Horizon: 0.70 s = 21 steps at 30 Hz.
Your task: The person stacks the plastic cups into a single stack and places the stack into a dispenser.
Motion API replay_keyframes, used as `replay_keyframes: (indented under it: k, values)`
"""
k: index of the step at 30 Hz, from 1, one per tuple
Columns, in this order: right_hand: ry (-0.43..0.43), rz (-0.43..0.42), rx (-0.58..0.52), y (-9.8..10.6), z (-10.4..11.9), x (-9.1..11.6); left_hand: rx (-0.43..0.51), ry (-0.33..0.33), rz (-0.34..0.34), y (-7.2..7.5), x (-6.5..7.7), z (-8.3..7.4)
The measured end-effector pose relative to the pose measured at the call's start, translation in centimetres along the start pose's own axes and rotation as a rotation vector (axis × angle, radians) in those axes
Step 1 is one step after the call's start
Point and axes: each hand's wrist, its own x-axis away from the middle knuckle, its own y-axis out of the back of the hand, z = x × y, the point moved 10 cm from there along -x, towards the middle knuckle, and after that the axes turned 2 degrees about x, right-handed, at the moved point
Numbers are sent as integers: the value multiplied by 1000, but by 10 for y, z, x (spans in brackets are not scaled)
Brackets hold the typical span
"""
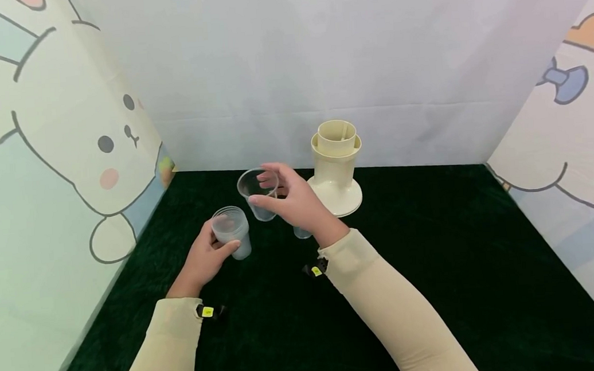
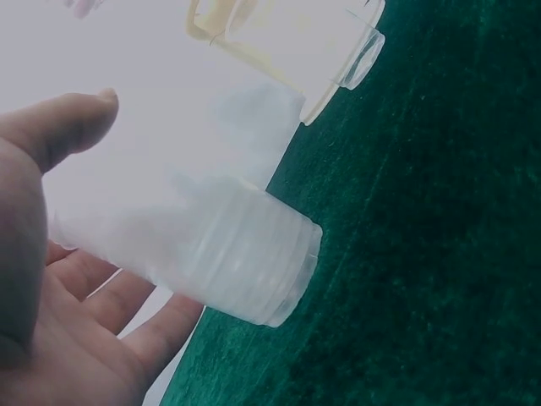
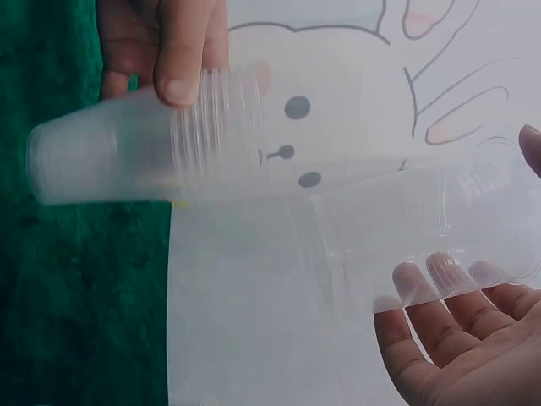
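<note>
My left hand (image 1: 205, 260) grips a stack of clear plastic cups (image 1: 232, 230), thumb in front and fingers behind. Their nested rims show as ridges on the stack (image 3: 110, 152) in the right wrist view. With my right hand (image 1: 295, 200) I hold a single clear plastic cup (image 1: 262, 208) just above and right of the stack, mouth tilted up. Thumb and fingers lie on opposite sides of this cup. Another clear cup (image 1: 302, 232) shows below my right wrist, mostly hidden by it.
A cream cup-shaped stand (image 1: 333, 171) with a round base and tubular openings stands at the back, right of my right hand. Dark green cloth (image 1: 436, 256) covers the table. A white curtain (image 1: 246, 57) hangs behind, with cartoon-printed panels on both sides.
</note>
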Motion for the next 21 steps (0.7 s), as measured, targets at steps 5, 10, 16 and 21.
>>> replay_keyframes:
  k: [5, 10, 16, 21]
  values:
    - [-2, 30, 12, -15, 8, -6, 12, -18, 4, 0, 2, -3]
    - [-20, 46, 25, -27, 8, -14, 15, -31, 11, 0, 2, -5]
    - [-37, 48, 27, -39, 9, -25, 22, -17, 10, 0, 2, -4]
    - [-36, 51, 35, -48, 10, -30, 18, -15, 12, 1, 1, 1]
